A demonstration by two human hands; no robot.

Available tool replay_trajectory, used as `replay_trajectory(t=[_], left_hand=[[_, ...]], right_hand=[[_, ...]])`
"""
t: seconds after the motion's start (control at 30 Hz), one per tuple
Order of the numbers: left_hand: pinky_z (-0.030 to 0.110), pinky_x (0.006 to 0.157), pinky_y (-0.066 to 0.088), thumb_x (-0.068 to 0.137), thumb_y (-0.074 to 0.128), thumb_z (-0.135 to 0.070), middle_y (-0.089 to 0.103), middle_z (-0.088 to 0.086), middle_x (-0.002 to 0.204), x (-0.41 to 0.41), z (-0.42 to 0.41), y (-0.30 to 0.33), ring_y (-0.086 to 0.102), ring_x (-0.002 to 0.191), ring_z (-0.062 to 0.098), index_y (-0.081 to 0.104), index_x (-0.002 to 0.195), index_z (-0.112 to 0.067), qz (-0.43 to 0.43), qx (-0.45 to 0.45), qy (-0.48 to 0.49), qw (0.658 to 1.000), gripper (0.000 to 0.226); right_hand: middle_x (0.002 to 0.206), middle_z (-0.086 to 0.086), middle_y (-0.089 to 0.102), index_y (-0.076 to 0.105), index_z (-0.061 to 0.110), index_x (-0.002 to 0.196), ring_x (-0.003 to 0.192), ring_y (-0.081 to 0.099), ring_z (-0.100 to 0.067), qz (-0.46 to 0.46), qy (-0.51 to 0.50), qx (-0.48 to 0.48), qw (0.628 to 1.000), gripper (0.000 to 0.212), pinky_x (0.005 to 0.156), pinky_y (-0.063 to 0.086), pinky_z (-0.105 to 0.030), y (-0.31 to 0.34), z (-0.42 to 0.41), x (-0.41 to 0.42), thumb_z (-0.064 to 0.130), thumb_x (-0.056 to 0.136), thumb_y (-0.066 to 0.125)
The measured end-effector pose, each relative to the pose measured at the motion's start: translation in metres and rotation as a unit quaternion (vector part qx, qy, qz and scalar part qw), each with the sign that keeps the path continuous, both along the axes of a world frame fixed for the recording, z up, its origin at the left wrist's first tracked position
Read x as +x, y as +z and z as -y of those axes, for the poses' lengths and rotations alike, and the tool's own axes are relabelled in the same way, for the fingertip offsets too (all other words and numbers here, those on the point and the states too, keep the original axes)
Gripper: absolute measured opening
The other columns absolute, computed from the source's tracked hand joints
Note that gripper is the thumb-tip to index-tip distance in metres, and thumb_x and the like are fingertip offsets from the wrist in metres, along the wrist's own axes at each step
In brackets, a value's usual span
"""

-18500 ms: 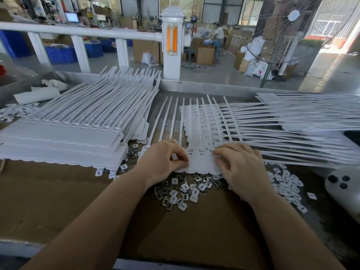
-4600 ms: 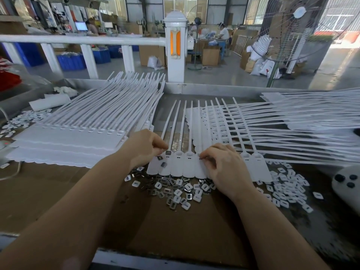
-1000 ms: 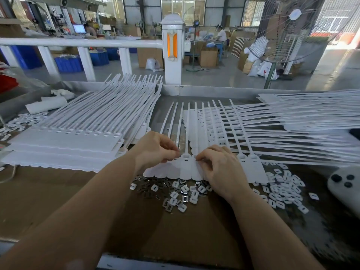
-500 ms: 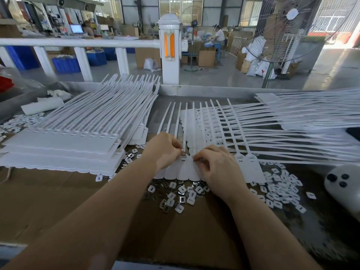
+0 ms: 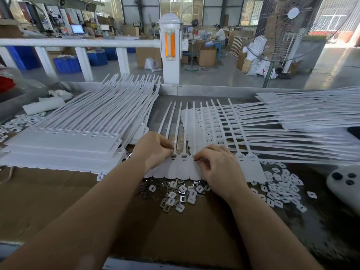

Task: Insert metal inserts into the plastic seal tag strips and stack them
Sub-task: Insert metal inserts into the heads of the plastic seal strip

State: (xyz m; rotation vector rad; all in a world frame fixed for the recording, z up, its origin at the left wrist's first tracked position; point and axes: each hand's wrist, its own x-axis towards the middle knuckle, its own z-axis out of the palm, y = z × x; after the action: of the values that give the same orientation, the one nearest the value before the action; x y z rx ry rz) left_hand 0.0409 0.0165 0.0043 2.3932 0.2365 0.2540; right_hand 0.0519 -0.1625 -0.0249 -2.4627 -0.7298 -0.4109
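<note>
Between both hands lay the strip point(image 5: 183, 168) on the desk point(image 5: 58, 191); left hand point(image 5: 153, 149) fingers pinched its slotted edge, right hand point(image 5: 216, 164) fingers pinched an insert point(image 5: 194, 160). Just below, loose inserts point(image 5: 175, 193); left, a stack point(image 5: 64, 145).

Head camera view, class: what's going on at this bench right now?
A person is fitting small metal inserts into a white seal tag strip lying on the cardboard. The left hand and right hand both pinch at the strip's slotted heads. Loose inserts lie scattered just below the strip. A tall stack of strips sits to the left.
</note>
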Motion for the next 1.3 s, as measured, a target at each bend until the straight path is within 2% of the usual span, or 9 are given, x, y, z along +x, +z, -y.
replay_trajectory(t=[0.27, 0.47, 0.7, 0.77, 0.87, 0.93, 1.07, 1.2, 1.3], left_hand=[[0.011, 0.069, 0.038, 0.087, 0.063, -0.015, 0.056, -0.015, 0.084, -0.013, -0.006, -0.007, 0.05, 0.072, -0.001, 0.074, 0.094, -0.023, 0.027, 0.075, -0.016, 0.997, 0.015], [0.026, 0.083, 0.044, 0.088, 0.061, -0.016, 0.048, -0.013, 0.088, -0.012, -0.003, -0.002, 0.047, 0.086, 0.01, 0.073, 0.092, -0.026, 0.026, 0.163, -0.037, 0.986, 0.016], [0.036, 0.096, 0.043, 0.09, 0.058, -0.013, 0.058, -0.005, 0.104, -0.015, 0.006, -0.003, 0.051, 0.101, 0.017, 0.072, 0.093, -0.026, 0.025, 0.141, -0.07, 0.987, 0.019], [0.031, 0.093, 0.044, 0.088, 0.061, -0.014, 0.057, -0.007, 0.099, -0.016, 0.007, -0.002, 0.051, 0.095, 0.014, 0.072, 0.091, -0.026, 0.038, 0.124, -0.073, 0.989, 0.016], [0.009, 0.07, 0.039, 0.081, 0.07, -0.02, 0.056, -0.018, 0.086, -0.022, 0.008, 0.004, 0.05, 0.074, -0.001, 0.069, 0.079, -0.032, 0.032, 0.092, -0.118, 0.988, 0.012], [0.004, 0.059, 0.037, 0.077, 0.073, -0.02, 0.061, -0.02, 0.081, -0.027, 0.009, 0.01, 0.052, 0.068, -0.008, 0.069, 0.074, -0.033, -0.006, 0.058, -0.172, 0.983, 0.014], [0.008, 0.061, 0.039, 0.075, 0.075, -0.019, 0.067, -0.015, 0.078, -0.033, 0.009, 0.018, 0.052, 0.063, -0.005, 0.073, 0.076, -0.03, -0.071, 0.053, -0.253, 0.963, 0.011], [0.028, 0.097, 0.041, 0.075, 0.076, -0.023, 0.062, -0.028, 0.066, -0.036, 0.01, 0.02, 0.058, 0.072, -0.002, 0.073, 0.078, -0.031, -0.116, 0.069, -0.296, 0.946, 0.008], [0.016, 0.082, 0.041, 0.073, 0.077, -0.027, 0.063, -0.024, 0.075, -0.038, 0.009, 0.019, 0.055, 0.076, -0.005, 0.069, 0.074, -0.042, -0.133, 0.076, -0.308, 0.939, 0.017]], right_hand=[[0.104, 0.008, 0.061, 0.067, 0.022, 0.099, 0.101, 0.048, -0.011, 0.001, -0.003, 0.002, 1.0, 0.016, 0.095, 0.037, -0.03, 0.0, 0.0, 0.0, 0.022, 0.092, 0.053], [0.104, 0.009, 0.061, 0.067, 0.022, 0.1, 0.102, 0.048, -0.011, -0.002, -0.004, 0.0, 1.0, 0.016, 0.096, 0.036, -0.03, 0.001, 0.0, -0.001, 0.021, 0.092, 0.053], [0.105, 0.008, 0.061, 0.067, 0.021, 0.101, 0.103, 0.048, -0.011, -0.002, -0.003, 0.002, 1.0, 0.017, 0.097, 0.036, -0.031, 0.002, 0.0, -0.002, 0.02, 0.092, 0.053], [0.104, 0.008, 0.061, 0.067, 0.021, 0.1, 0.102, 0.047, -0.01, -0.002, -0.003, 0.006, 1.0, 0.017, 0.096, 0.036, -0.029, 0.001, 0.001, -0.002, 0.019, 0.092, 0.053], [0.104, 0.009, 0.061, 0.067, 0.022, 0.099, 0.102, 0.047, -0.01, 0.001, -0.005, 0.006, 1.0, 0.016, 0.096, 0.036, -0.029, 0.001, 0.0, -0.001, 0.019, 0.091, 0.053], [0.104, 0.008, 0.061, 0.067, 0.022, 0.1, 0.103, 0.048, -0.011, 0.0, -0.005, 0.003, 1.0, 0.016, 0.096, 0.036, -0.03, 0.002, 0.0, -0.001, 0.02, 0.091, 0.054], [0.104, 0.008, 0.061, 0.068, 0.021, 0.1, 0.103, 0.048, -0.011, 0.0, -0.004, 0.006, 1.0, 0.016, 0.095, 0.035, -0.028, 0.002, 0.0, -0.002, 0.021, 0.091, 0.054], [0.105, 0.009, 0.061, 0.067, 0.022, 0.101, 0.102, 0.047, -0.01, -0.001, -0.005, 0.002, 1.0, 0.016, 0.094, 0.035, -0.026, 0.002, 0.0, -0.002, 0.021, 0.092, 0.054], [0.105, 0.009, 0.06, 0.067, 0.022, 0.101, 0.103, 0.047, -0.009, -0.001, -0.005, 0.001, 1.0, 0.017, 0.095, 0.035, -0.026, 0.002, 0.0, -0.002, 0.021, 0.092, 0.053]])
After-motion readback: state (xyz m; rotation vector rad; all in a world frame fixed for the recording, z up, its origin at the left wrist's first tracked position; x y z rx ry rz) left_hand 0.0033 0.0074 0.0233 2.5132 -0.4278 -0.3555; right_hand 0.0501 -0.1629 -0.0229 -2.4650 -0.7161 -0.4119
